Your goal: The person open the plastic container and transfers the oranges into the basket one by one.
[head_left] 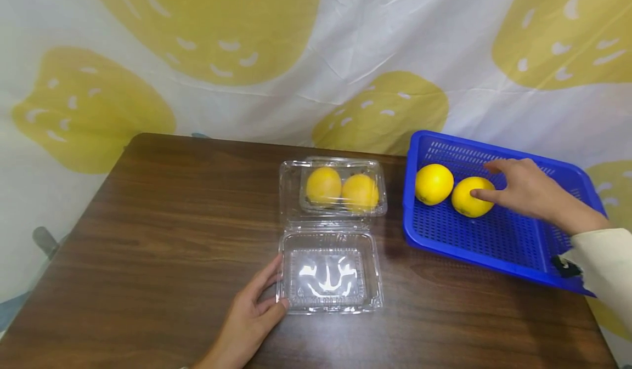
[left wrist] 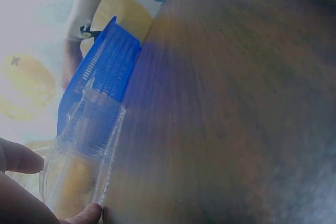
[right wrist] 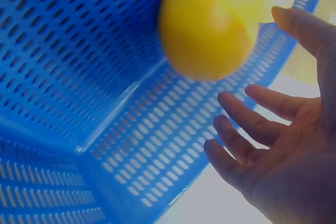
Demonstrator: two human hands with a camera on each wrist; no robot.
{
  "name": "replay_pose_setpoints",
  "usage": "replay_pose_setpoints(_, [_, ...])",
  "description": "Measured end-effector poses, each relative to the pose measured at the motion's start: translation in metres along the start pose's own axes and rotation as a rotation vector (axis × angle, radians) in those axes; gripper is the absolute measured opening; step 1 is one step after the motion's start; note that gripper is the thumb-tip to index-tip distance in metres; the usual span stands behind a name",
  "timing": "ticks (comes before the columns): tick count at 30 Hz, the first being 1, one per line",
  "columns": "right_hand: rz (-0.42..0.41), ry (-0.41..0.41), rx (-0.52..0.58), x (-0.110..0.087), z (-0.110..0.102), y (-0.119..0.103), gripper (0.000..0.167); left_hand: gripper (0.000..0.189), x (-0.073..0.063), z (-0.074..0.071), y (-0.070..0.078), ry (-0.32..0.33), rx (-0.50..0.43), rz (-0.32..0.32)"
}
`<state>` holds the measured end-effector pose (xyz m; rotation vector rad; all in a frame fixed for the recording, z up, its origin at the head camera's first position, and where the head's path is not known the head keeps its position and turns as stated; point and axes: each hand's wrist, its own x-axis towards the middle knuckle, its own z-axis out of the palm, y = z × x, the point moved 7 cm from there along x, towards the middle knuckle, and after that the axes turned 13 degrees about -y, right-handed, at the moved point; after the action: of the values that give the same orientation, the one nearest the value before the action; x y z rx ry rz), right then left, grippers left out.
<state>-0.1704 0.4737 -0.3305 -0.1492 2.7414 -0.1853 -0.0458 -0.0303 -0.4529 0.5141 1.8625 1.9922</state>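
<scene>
1. Blue plastic: the basket (head_left: 409, 210) sits on the right of the table (head_left: 187, 248), two yellow fruits inside, side by side on its slatted floor.
2. Right hand (head_left: 525, 191) is over the basket, thumb and fingers spread wide. The thumb overlaps the right fruit (head_left: 469, 205) in the head view (contact: cannot tell); the fingers stand apart from it in the right wrist view.
3. Left fruit (head_left: 434, 184) is just beside the right one, near the basket's left wall.
4. Left hand (head_left: 252, 314) touches the left edge of a clear tray (head_left: 323, 278), thumb by the near corner, forefinger farther up. Cannot tell if it pinches the edge or merely rests against it.
5. Beyond the tray, two more fruits (head_left: 323, 186) show through clear plastic (glare blurs where one piece ends).
6. Table is dark, wood-grained.
7. Behind it hangs a white cloth (head_left: 355, 45) with yellow fruit prints.
8. Right arm wears a pale sleeve (head_left: 604, 265), a dark strap (head_left: 566, 266) by its cuff.
</scene>
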Motion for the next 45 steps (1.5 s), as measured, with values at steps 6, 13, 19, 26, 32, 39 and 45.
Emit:
replay_pose_setpoints(6, [0.002, 0.011, 0.065, -0.008, -0.011, -0.017, 0.084, 0.074, 0.0, 0.0, 0.0, -0.001, -0.007, -0.002])
replay_pose_setpoints(13, [-0.026, 0.051, 0.102, -0.015, -0.018, -0.049, 0.082, 0.075, 0.0, 0.001, 0.0, 0.001, -0.023, -0.004])
replay_pose_setpoints(19, [-0.099, 0.099, 0.102, -0.017, -0.016, -0.076, 0.071, 0.074, 0.0, 0.0, 0.001, -0.005, -0.03, -0.001])
replay_pose_setpoints(26, [-0.136, 0.169, 0.121, -0.024, -0.011, -0.1, 0.067, 0.074, 0.0, 0.0, 0.0, 0.002, -0.02, -0.012])
replay_pose_setpoints(32, [-0.207, 0.292, 0.128, -0.034, -0.008, -0.123, 0.06, 0.074, -0.001, 0.0, 0.0, 0.001, -0.009, -0.012])
replay_pose_setpoints(39, [-0.344, 0.456, 0.107, -0.048, 0.0, -0.157, 0.051, 0.074, -0.001, 0.0, 0.001, -0.002, -0.009, -0.008])
replay_pose_setpoints(45, [-0.425, 0.533, 0.116, -0.058, 0.003, -0.173, 0.053, 0.074, -0.001, 0.0, 0.002, -0.001, -0.006, -0.004])
